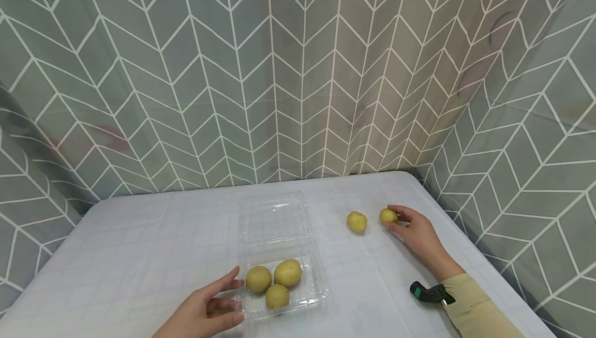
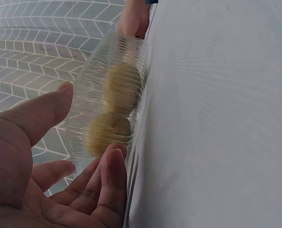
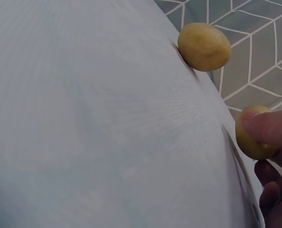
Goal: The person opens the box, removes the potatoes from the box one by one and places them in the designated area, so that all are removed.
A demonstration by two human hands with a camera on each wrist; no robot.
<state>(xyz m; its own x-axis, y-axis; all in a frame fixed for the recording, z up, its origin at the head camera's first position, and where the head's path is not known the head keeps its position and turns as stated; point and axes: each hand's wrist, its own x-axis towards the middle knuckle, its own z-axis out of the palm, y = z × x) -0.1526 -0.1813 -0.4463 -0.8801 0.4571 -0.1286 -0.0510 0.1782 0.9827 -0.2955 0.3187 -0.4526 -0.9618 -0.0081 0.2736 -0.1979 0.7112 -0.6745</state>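
Potatoes (image 1: pixel 287 273), three of them, smooth and round, sit touching in a ribbed, clear plastic box (image 1: pixel 313 291), its glossy lid (image 1: pixel 274 219) open flat on the white, cloth-covered tabletop (image 1: pixel 153 255). Over on this side the left hand (image 1: pixel 211 304) touches the box's wall, fingers apart. The right hand (image 1: pixel 414 232) is clamped on a fourth potato (image 1: pixel 387 215), with a bumpier fifth potato (image 1: pixel 357 222) lying near it.
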